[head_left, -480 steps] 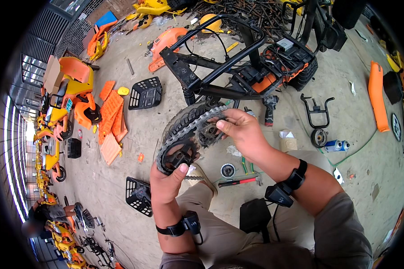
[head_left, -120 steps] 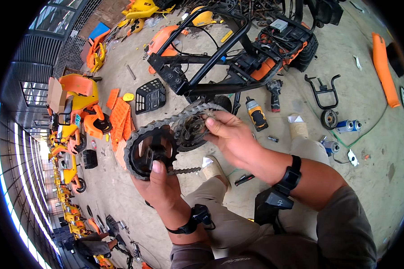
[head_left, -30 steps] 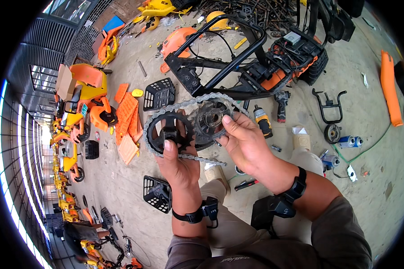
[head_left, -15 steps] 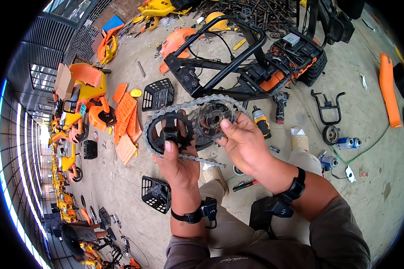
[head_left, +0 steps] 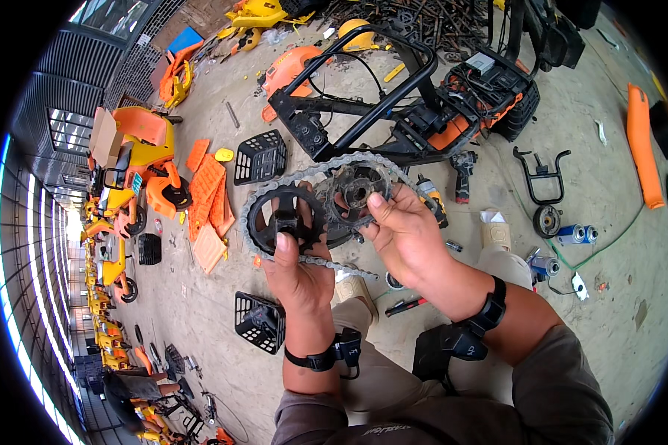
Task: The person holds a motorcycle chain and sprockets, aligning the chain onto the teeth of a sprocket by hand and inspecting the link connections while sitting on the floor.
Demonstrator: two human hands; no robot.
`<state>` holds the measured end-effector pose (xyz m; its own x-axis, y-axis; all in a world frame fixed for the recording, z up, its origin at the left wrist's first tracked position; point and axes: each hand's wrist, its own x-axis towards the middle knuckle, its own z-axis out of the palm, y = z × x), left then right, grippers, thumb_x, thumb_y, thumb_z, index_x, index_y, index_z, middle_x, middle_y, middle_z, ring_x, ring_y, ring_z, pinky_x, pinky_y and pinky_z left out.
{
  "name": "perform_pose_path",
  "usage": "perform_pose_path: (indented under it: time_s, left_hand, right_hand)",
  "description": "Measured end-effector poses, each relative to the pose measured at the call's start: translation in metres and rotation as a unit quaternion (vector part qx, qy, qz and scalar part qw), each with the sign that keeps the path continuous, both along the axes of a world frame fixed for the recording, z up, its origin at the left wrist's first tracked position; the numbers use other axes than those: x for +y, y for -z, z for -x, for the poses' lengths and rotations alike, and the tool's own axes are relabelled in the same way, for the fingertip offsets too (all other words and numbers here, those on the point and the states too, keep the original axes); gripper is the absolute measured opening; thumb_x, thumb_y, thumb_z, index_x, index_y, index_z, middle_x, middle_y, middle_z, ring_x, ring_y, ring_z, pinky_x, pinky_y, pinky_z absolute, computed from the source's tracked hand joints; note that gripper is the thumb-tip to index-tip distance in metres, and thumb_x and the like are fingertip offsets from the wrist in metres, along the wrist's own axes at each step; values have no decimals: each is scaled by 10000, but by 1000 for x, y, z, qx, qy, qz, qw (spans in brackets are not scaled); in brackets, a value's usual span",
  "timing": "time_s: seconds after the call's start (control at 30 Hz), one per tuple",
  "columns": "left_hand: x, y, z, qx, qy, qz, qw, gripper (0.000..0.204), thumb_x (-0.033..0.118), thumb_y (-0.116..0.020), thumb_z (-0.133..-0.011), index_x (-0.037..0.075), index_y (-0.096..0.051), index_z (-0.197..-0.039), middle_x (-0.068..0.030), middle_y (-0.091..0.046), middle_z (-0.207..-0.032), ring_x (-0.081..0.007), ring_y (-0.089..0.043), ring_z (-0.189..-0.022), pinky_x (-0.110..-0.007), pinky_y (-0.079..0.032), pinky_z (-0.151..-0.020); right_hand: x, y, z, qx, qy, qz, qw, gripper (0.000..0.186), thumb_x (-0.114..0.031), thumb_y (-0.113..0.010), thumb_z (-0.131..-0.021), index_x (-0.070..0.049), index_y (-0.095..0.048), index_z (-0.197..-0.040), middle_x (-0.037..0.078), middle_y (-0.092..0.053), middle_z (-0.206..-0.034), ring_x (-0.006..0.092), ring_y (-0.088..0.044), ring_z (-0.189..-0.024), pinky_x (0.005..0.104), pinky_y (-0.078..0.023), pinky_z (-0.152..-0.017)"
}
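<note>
My left hand (head_left: 302,278) is closed on a black chainring (head_left: 255,222), its thumb pressed on the dark block at the ring's middle. A grey metal chain (head_left: 293,176) runs round the chainring's outer edge and over the top of a smaller, dirty sprocket (head_left: 354,182). That sprocket is pinched at its hub between the thumb and fingers of my right hand (head_left: 410,241), tilted and close beside the chainring. One end of the chain hangs loose below, near my right fingers. Behind the sprocket another dark round part shows only partly.
Ahead lies a black vehicle frame (head_left: 364,127) with wiring. Two black baskets (head_left: 260,157) and orange panels (head_left: 209,194) lie to the left. A cordless drill (head_left: 463,176), a yellow power tool (head_left: 432,200), a black bracket (head_left: 539,178) and spray cans (head_left: 571,235) rest on the floor to the right.
The sprocket has tipped in my right hand, so its hub now shows at a different angle. My left hand and the chainring have shifted slightly right.
</note>
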<state>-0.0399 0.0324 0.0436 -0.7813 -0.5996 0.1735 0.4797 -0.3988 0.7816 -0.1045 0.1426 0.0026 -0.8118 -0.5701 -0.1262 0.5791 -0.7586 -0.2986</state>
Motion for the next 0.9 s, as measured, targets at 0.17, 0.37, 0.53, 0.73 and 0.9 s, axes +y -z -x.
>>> perform_pose_path:
  time_s: [0.17,0.37,0.53,0.73,0.9]
  left_hand:
    - [0,1,2,7,13,23,1000,689,220,-724,-806,20,-347,-1347,-167,-487,-1310,-330,-454,-1257,-478,-345,-1079]
    - [-6,6,1,9,13,8,1000,683,217,-724,-806,20,-353,-1345,-166,-483,-1317,-330,-458,-1254,-475,-346,-1078]
    - [-4,4,0,7,8,7,1000,672,211,-720,-808,21,-359,-1343,-163,-488,-1314,-324,-461,-1252,-473,-352,-1075]
    - [0,1,2,8,6,-1,1000,657,204,-716,-810,8,-370,-1333,-181,-497,-1300,-314,-462,-1254,-464,-355,-1072]
    - [-1,2,3,3,10,-1,1000,657,200,-716,-808,-1,-368,-1328,-196,-490,-1298,-314,-458,-1256,-446,-350,-1079]
  right_hand:
    - [-1,3,0,0,9,12,1000,194,-100,-544,-930,-17,-557,-1105,96,-642,-1078,193,-615,-1016,317,-488,-886]
    - [3,-1,2,-7,11,-1,1000,147,-68,-543,-932,-9,-527,-1065,105,-635,-1050,191,-618,-981,360,-508,-874]
    - [2,-1,2,-1,17,2,1000,152,-59,-536,-932,-5,-512,-1072,110,-633,-1045,194,-620,-972,356,-510,-871]
    - [2,-2,-1,-1,27,5,1000,142,-54,-532,-933,2,-511,-1062,120,-631,-1041,202,-623,-966,360,-511,-872]
    - [-1,-2,1,-6,38,-1,999,118,-53,-531,-935,-1,-520,-1040,114,-633,-1037,200,-625,-962,363,-508,-880]
